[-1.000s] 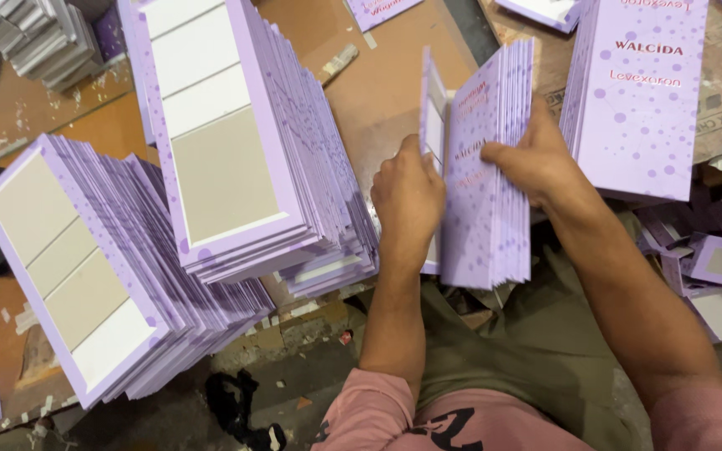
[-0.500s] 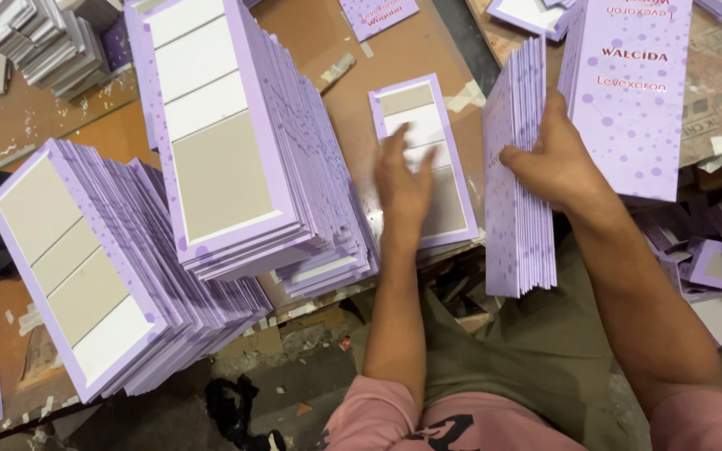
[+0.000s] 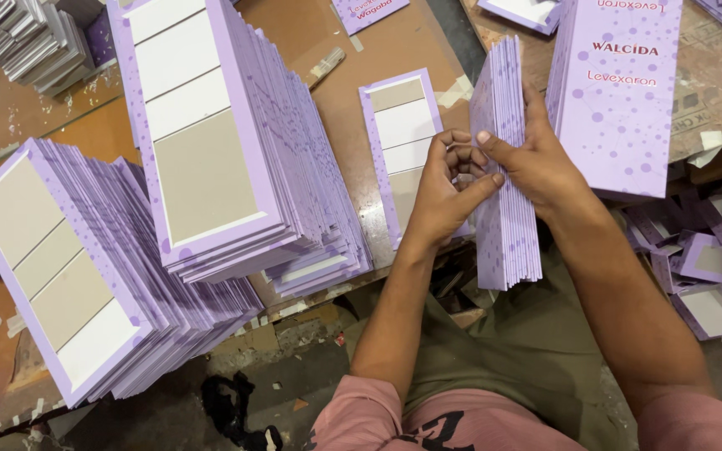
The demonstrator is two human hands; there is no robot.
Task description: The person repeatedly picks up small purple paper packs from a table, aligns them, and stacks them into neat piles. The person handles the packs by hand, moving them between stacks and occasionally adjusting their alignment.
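Holding a standing bunch of thin purple cardboard sheets (image 3: 505,167) on edge with our right hand (image 3: 545,167), we keep them neat. Our left hand (image 3: 443,196), fingers curled, picks at its front, above 1 flat purple card with grey panels (image 3: 399,138) on the brown table (image 3: 327,117).

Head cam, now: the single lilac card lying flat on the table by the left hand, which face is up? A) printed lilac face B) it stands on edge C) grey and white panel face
C: the flat card shows grey and white panels framed in lilac, beside the left hand.
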